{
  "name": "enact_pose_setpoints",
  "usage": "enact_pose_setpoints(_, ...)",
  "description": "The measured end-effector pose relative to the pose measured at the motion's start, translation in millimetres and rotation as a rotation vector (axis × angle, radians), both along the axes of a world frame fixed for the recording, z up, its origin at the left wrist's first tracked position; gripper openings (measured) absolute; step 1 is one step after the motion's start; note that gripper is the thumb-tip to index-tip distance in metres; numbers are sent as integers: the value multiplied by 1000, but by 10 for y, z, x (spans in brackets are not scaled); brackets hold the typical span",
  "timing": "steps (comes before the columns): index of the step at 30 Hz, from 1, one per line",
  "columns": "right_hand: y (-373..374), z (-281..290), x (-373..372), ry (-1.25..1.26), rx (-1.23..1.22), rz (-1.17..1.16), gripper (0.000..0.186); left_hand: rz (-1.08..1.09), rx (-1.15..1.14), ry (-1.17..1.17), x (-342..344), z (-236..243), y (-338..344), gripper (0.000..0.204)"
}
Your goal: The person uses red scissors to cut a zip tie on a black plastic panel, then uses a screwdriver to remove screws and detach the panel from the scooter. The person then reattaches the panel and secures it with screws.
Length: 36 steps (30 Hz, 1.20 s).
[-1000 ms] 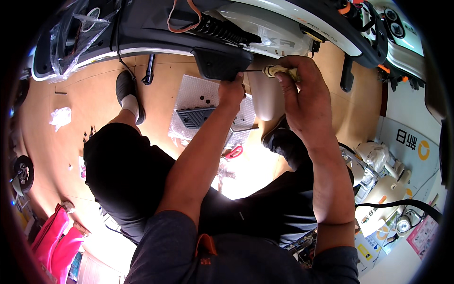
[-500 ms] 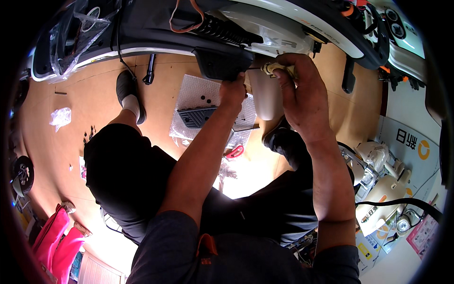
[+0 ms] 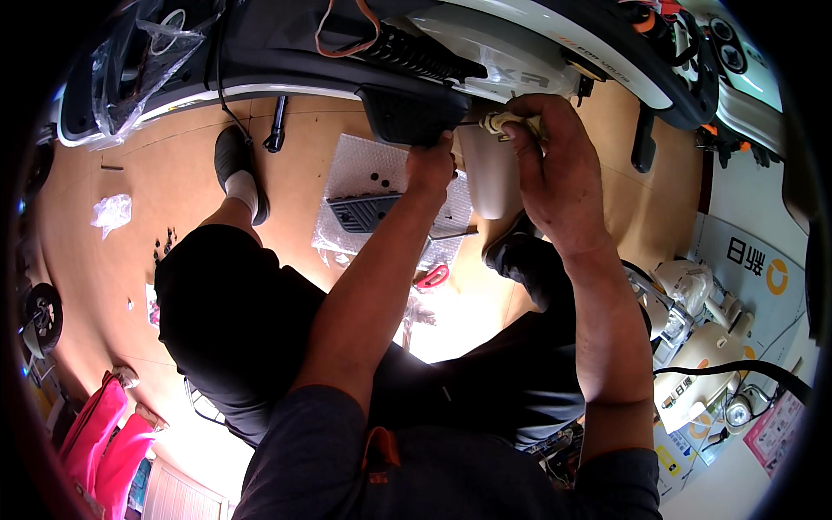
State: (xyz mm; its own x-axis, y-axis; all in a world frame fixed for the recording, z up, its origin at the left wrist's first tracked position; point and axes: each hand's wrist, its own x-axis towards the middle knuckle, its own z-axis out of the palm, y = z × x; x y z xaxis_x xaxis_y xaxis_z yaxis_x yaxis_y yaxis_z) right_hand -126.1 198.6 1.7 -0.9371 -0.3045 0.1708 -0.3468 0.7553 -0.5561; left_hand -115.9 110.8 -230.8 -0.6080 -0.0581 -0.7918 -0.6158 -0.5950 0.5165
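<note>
My right hand (image 3: 559, 165) is closed round the pale yellow handle of a screwdriver (image 3: 496, 124). Its thin shaft points left, at the side of a black plastic part (image 3: 403, 117) on the scooter (image 3: 286, 56). Whether the tip sits in a screw there cannot be made out. My left hand (image 3: 430, 169) grips the lower edge of that black part, thumb up against it and fingers curled under, partly hidden. Just above the part runs a black coil-spring shock absorber (image 3: 425, 54). The scooter's pale wheel cover (image 3: 490, 178) shows between my hands.
Below lies bubble wrap (image 3: 334, 178) with a ribbed black footrest plate (image 3: 360, 212) and red-handled scissors (image 3: 432, 277). A kickstand (image 3: 276, 126) reaches down near my left shoe (image 3: 232, 165). Small dark screws (image 3: 165, 243) and crumpled plastic (image 3: 111, 214) lie on the floor. Another cream scooter (image 3: 702, 364) stands at right.
The view has shifted very slightly. Both hands keep their holds on the black part and the screwdriver, with little visible movement.
</note>
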Motion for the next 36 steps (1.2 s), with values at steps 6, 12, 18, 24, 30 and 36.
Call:
enact_pose_setpoints(6, 17, -13, -16, -11, -1, -20, 19, -1, 6, 15, 2, 3, -11, 25)
enact_pose_setpoints(12, 27, -5, -22, -22, 17, -9, 24, -9, 21, 27, -9, 2, -5, 25)
enact_pose_setpoints(18, -29, 27, -79, 244, 213, 96, 31, -21, -42, 6, -11, -14, -15, 24)
enact_pose_setpoints(24, -73, 199, -85, -89, 305, 2, 32, -28, 2, 6, -17, 24, -14, 25)
enact_pose_setpoints(30, -32, 164, -103, 69, 360, 119, 30, -6, -23, -1, -31, 55, -9, 25)
enact_pose_setpoints(36, -49, 251, -76, -10, 324, 45, 30, 31, 7, 36, -17, -1, 18, 27)
